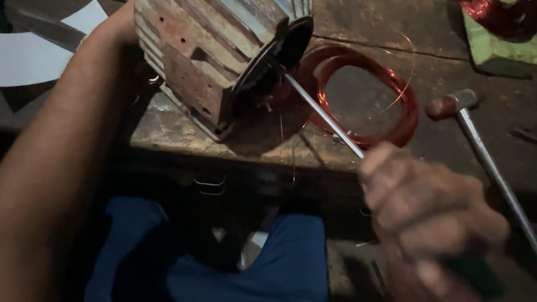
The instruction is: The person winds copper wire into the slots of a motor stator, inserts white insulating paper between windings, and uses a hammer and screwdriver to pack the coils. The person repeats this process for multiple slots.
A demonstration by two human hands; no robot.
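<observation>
Right hand [431,215] fingers grip 1 screwdriver [327,119]; left hand [116,26], fingers hidden, steadies 1 motor housing [211,35].

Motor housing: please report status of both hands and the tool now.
Left hand braces the motor housing. Right hand grips screwdriver, tip at the housing's opening. Copper wire coil lies behind.

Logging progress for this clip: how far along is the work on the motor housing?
Done: none visible. In hand: left hand steadies the tilted motor housing; right hand pushes a screwdriver into its open end. Left: copper wire coil and hammer lie unused on the bench.
</observation>
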